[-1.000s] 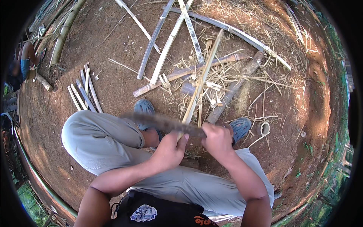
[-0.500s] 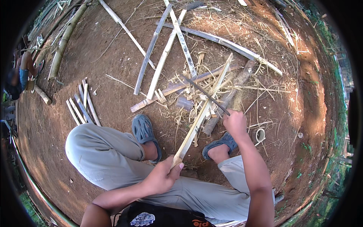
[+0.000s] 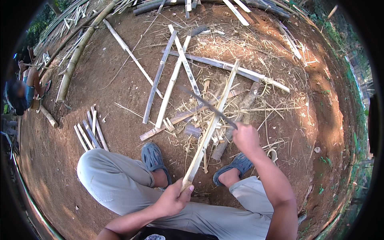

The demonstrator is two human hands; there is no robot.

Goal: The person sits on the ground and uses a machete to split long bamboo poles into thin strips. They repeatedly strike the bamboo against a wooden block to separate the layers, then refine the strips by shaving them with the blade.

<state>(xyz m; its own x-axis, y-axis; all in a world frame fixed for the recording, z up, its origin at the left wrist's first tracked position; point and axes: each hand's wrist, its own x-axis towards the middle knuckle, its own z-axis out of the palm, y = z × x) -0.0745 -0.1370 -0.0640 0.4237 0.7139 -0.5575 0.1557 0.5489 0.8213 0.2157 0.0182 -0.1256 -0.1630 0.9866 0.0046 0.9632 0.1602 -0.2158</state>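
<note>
My left hand is closed round the near end of a long split bamboo strip, which slants up and away over the ground. In my right hand is the handle end of a machete-like knife with a dark, narrow blade. The blade lies across the strip beyond its middle and is blurred toward its tip. Whether its edge bites into the bamboo I cannot tell. Below the strip, curly shavings and a short round log lie on the soil.
Several split bamboo pieces lie ahead on the brown soil. A small bundle of strips is beside my left knee. Long bamboo poles stretch along the far left, near another person. My feet in grey-blue clogs flank the strip.
The view has tilted up, so more bamboo shows at the far side. The strip stands slightly steeper, and the knife has shifted a little, its blade now blurred. Both hands keep their grip.
</note>
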